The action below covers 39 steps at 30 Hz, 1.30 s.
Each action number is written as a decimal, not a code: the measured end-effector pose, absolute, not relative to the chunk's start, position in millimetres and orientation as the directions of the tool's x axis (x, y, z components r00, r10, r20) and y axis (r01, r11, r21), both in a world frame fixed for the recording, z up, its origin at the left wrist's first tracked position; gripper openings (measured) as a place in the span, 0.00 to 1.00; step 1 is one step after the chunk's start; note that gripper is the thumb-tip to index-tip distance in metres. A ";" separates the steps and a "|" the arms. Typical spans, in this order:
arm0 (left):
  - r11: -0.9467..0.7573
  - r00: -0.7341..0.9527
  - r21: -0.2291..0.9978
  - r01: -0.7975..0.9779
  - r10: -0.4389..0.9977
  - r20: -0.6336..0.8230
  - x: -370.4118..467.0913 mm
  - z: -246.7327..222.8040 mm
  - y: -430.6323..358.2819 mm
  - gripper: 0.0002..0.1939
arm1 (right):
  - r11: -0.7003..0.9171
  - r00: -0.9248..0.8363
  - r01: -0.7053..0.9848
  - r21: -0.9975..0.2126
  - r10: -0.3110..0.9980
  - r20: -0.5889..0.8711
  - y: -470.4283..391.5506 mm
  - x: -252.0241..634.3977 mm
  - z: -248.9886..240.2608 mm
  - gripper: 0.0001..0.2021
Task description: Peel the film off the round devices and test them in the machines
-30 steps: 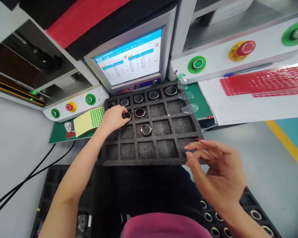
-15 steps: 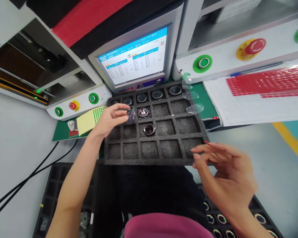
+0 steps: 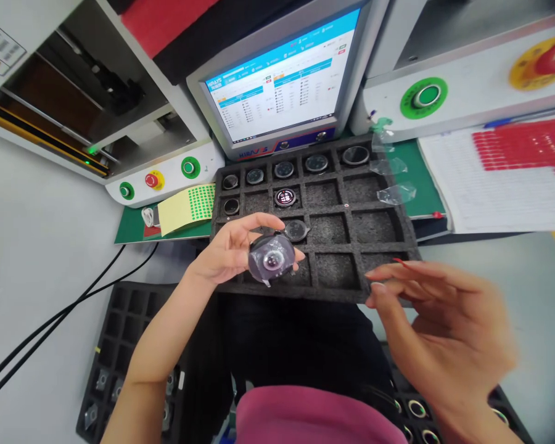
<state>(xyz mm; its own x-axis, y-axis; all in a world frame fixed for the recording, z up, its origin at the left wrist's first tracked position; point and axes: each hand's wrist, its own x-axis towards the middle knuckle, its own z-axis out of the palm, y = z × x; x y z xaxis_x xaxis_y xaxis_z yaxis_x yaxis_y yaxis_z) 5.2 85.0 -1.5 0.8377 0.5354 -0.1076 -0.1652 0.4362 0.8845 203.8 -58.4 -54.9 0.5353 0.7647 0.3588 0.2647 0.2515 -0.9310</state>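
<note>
My left hand [image 3: 234,250] grips a round watch case [image 3: 272,259] by its edges, with its sensor side facing up and clear film on it. The case is over the front part of a black foam tray [image 3: 337,300]. Just behind it, a dark watch [image 3: 296,230] lies in a compartment. One watch with a lit display [image 3: 285,197] sits in the row behind, and several dark watches line the back row. My right hand [image 3: 444,320] hovers at the tray's front right corner, fingers curled, with a thin red strip [image 3: 404,265] at its fingers.
A monitor [image 3: 287,80] stands behind the tray. Clear film pieces [image 3: 396,193] hang at its right edge. Yellow sheet with green dots [image 3: 180,213] lies left, papers with red labels [image 3: 522,148] right. More foam trays [image 3: 120,320] are below, and machines with buttons [image 3: 428,95] flank the monitor.
My left hand has come toward me from the tray's second row with the film-covered case, now turned sensor side up. The view has shifted; my right hand keeps its pose.
</note>
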 end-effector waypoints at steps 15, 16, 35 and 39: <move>-0.386 0.408 0.237 0.891 0.911 -0.051 19.3 -27.7 169.9 0.11 | 0.211 0.519 0.287 -0.934 0.786 0.337 -62.0 207.4 -53.1 0.15; -0.399 0.423 0.223 0.890 0.903 -0.076 21.5 -29.9 172.6 0.10 | 0.198 0.527 0.305 -0.932 0.780 0.338 -62.3 209.4 -53.8 0.14; -0.354 0.432 0.370 0.859 0.889 -0.153 76.5 -44.9 79.5 0.07 | -0.112 0.709 0.262 -0.958 0.696 0.112 60.2 326.6 -116.6 0.17; -0.203 0.318 0.505 0.839 0.936 -0.150 67.5 -48.1 91.5 0.10 | -0.011 0.761 0.239 -0.971 0.623 0.180 45.7 310.3 -87.6 0.15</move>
